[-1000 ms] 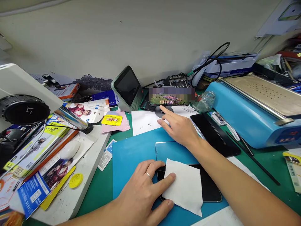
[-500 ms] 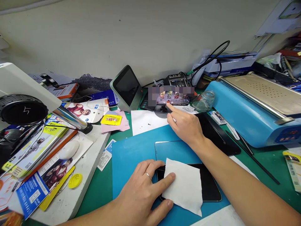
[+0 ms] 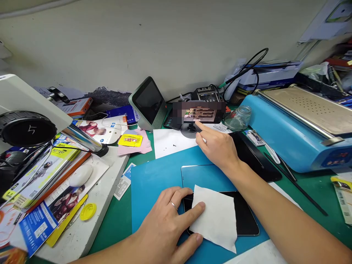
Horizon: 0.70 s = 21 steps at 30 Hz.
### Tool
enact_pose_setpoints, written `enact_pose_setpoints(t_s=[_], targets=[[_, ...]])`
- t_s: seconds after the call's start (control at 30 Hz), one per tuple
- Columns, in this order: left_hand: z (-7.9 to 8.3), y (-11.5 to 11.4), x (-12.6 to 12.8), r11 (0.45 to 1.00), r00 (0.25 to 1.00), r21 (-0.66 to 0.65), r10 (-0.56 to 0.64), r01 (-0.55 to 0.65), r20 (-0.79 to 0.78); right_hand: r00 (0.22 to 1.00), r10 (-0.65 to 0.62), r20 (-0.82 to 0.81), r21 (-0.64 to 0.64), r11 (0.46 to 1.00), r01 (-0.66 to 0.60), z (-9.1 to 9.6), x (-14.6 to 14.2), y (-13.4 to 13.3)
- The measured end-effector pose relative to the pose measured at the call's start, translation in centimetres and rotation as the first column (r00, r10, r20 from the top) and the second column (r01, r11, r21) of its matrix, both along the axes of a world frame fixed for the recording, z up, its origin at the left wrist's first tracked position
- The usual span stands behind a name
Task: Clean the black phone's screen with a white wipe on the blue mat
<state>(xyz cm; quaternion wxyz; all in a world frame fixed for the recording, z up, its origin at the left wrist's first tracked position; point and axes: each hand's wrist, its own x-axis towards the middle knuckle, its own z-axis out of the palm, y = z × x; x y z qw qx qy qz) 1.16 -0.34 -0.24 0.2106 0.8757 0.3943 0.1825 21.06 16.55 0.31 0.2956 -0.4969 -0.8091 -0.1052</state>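
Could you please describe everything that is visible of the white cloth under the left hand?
The white cloth is a thin, plain, roughly square sheet that looks like soft paper or non-woven fabric. It is nearly flat, lying cornerwise over the left part of a black phone on the blue mat, with its lower corner past the phone's edge. The left hand rests on its left edge, one of the fingers pressing it down.
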Motion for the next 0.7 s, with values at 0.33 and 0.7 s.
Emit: enact_pose_setpoints(t_s=[0.33,0.7], targets=[[-0.15,-0.04,-0.11,1.000,1.000,0.002,0.005,-0.005,-0.004,1.000,-0.003,-0.004,-0.014,1.000,0.003,0.23,0.07,-0.15],[-0.13,0.03,-0.05,1.000,1.000,0.008,-0.001,0.001,0.009,0.997,-0.066,-0.043,0.029,0.997,0.067,0.17,0.11,0.09]])
